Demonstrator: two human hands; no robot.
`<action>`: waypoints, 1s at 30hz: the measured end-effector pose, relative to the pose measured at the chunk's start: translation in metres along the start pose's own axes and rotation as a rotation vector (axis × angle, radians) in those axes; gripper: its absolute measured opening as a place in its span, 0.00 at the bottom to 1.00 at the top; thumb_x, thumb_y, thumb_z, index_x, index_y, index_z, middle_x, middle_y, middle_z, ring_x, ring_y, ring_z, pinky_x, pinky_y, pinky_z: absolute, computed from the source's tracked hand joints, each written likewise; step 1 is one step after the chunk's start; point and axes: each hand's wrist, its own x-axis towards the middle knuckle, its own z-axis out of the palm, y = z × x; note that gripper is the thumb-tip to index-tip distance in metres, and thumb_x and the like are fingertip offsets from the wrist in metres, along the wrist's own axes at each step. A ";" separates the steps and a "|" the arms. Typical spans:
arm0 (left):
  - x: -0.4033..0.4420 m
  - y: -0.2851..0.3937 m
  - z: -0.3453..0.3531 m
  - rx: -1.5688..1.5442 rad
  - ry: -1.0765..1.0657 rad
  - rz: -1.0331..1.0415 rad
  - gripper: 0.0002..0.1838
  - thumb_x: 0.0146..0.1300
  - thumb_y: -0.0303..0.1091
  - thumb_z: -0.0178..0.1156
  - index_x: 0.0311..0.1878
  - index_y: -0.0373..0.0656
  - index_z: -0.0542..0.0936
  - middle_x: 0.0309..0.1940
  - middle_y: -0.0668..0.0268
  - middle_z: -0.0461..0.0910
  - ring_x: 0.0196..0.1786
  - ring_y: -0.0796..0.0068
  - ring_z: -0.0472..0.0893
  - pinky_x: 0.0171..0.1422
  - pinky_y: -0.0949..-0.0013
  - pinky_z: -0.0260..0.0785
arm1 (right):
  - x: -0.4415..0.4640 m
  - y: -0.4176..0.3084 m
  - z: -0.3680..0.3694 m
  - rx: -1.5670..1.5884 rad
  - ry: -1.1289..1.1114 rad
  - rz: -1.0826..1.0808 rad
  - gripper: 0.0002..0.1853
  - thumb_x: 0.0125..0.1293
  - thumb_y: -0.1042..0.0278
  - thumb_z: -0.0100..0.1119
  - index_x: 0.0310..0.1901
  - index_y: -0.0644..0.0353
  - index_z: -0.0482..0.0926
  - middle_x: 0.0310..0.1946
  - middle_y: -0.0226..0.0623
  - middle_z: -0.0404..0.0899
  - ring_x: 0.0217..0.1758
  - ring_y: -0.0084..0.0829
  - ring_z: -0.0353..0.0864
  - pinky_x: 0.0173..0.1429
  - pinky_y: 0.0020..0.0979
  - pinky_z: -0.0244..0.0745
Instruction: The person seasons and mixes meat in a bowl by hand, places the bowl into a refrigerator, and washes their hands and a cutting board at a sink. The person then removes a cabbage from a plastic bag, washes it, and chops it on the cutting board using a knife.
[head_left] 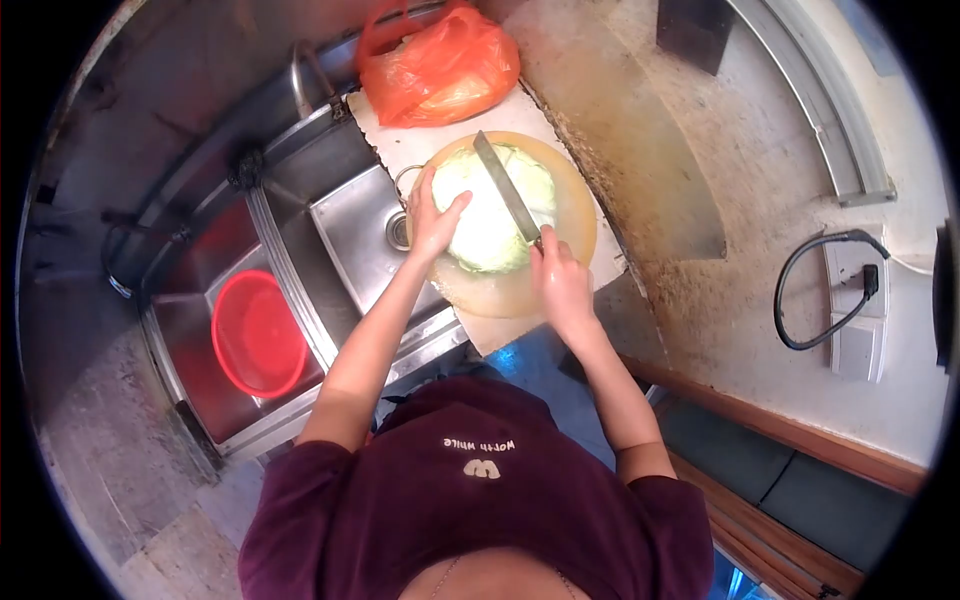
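Note:
A large pale green cabbage (476, 222) rests on a round yellowish cutting board (577, 215). My left hand (432, 222) grips the cabbage's left side, with thumb and fingers apart against it. My right hand (563, 285) is closed around the handle of a kitchen knife (505, 185). The knife's long blade lies across the top of the cabbage, slanting up and to the left. Whether the edge has gone into the cabbage, I cannot tell. My right fingers hide most of the handle.
Under the board is a white slab (490, 333) beside a steel sink (345, 215). A red basin (258, 335) sits in the left sink bowl. An orange-red plastic bag (440, 65) stands behind the board. A stained wall (640, 170) rises on the right, with a looped black cable (780, 310).

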 end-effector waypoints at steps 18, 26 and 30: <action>-0.003 0.015 -0.004 -0.034 -0.003 0.025 0.46 0.49 0.49 0.65 0.64 0.33 0.54 0.57 0.45 0.58 0.63 0.49 0.57 0.68 0.55 0.46 | 0.127 -0.020 0.017 -0.017 -0.513 -0.016 0.13 0.64 0.63 0.45 0.42 0.65 0.68 0.31 0.53 0.78 0.40 0.50 0.78 0.46 0.46 0.72; -0.018 0.007 0.002 0.018 0.077 0.026 0.43 0.52 0.49 0.63 0.65 0.36 0.55 0.60 0.46 0.58 0.64 0.49 0.57 0.68 0.54 0.44 | 0.135 -0.028 0.013 -0.037 -0.606 -0.059 0.17 0.65 0.61 0.43 0.44 0.68 0.68 0.36 0.53 0.78 0.41 0.48 0.78 0.46 0.44 0.72; -0.020 0.004 0.009 0.027 0.098 0.052 0.42 0.53 0.49 0.62 0.65 0.37 0.56 0.60 0.47 0.59 0.64 0.50 0.57 0.68 0.55 0.45 | 0.112 -0.036 -0.049 0.069 -0.720 0.150 0.15 0.66 0.61 0.44 0.40 0.69 0.68 0.26 0.57 0.76 0.31 0.54 0.77 0.39 0.48 0.71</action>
